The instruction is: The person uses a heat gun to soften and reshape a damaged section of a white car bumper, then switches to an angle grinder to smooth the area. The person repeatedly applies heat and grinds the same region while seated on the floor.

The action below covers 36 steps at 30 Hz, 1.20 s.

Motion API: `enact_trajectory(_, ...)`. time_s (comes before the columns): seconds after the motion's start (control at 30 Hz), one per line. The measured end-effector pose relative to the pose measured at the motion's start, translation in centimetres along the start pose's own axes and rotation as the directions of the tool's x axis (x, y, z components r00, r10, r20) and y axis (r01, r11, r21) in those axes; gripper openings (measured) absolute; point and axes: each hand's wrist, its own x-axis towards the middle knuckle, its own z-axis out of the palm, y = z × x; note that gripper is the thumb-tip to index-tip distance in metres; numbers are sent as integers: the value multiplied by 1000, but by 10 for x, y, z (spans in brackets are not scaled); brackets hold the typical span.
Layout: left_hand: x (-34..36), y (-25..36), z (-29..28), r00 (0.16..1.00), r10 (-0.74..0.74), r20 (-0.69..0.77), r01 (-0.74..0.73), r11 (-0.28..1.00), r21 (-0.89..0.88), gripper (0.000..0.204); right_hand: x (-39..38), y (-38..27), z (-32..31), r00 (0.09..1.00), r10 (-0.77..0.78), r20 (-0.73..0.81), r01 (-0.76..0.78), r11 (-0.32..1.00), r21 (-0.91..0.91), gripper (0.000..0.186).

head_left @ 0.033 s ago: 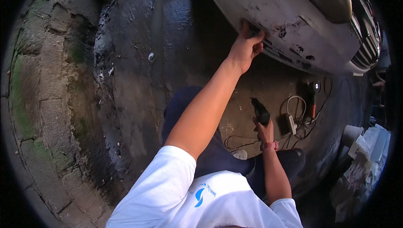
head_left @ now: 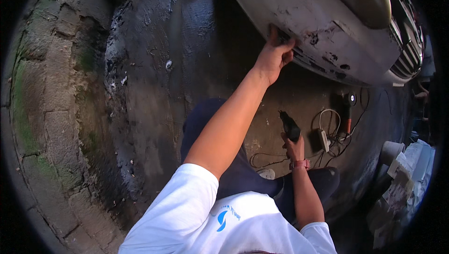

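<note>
At the lower edge of a worn white car bumper (head_left: 299, 15), my left hand (head_left: 272, 60) is closed round the rim. Part of its grip is hidden under the bumper. Chipped, dark patches mark the paint just right of those fingers. Lower down and to the right, my right hand (head_left: 294, 148) grips a black handheld tool (head_left: 291, 128) with a narrow tip pointing up and away. The tool is apart from the bumper. A red watch circles my right wrist.
On the floor to the right lie a white power strip (head_left: 323, 139), looped cords and an orange-and-black angle grinder (head_left: 348, 113). A pale roll (head_left: 392, 151) and plastic-wrapped stuff (head_left: 414, 167) stand at far right. A rough stone wall (head_left: 58, 85) runs along the left.
</note>
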Motion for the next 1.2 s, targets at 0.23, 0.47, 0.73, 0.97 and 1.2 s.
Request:
enact_trajectory(0.23, -5, -3, -3, 1000, 22, 11, -24, 980, 196, 110, 2, -3, 1, 1000, -12, 17, 12, 1000, 2, 47)
enact_trajectory(0.47, 5, 0, -7, 999, 42, 18, -45, 967, 252, 111, 11, -13, 9, 1000, -19, 19, 18, 999, 46, 48)
enact_trajectory(0.73, 3, -1, -7, 997, 82, 10, -79, 908, 412, 112, 12, -15, 9, 999, 26, 39, -26, 1000, 7, 49)
enact_trajectory(0.97, 6, 1, -9, 1000, 9, 29, -16, 962, 274, 106, 15, -6, 11, 999, -3, 35, 2, 1000, 25, 46)
enact_trajectory(1.2, 3, 4, -10, 997, -60, 57, 50, 986, 161, 86, 17, 6, 11, 999, -32, 10, 31, 999, 40, 48)
